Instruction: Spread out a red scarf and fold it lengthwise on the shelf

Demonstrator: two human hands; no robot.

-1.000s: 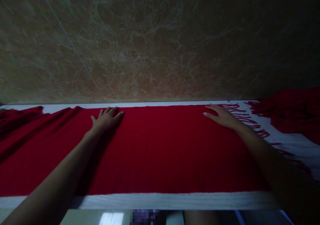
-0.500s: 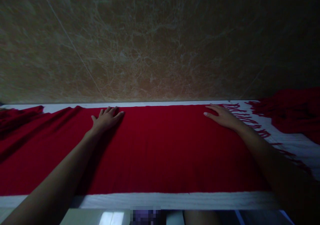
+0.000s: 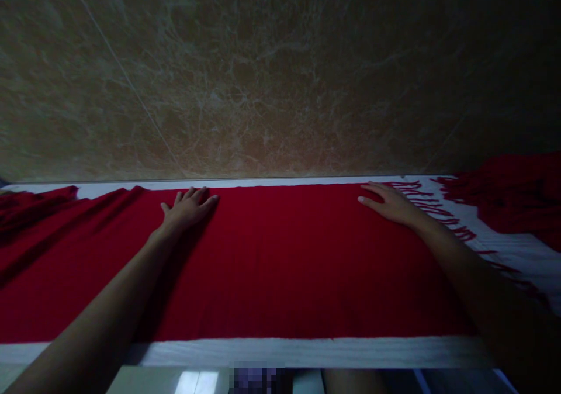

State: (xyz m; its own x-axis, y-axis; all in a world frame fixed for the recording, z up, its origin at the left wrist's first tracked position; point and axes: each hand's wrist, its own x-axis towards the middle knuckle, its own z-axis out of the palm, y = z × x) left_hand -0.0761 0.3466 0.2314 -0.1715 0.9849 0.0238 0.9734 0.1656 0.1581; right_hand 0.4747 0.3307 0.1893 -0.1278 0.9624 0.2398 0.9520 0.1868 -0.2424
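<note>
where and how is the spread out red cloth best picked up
Probably by the near long edge of the red cloth, pinched at two well-spaced points, coming from the person's side. It lies mostly flat, so its middle offers little to pinch, while that edge runs nearly straight with a bare strip of white table before it.
</note>
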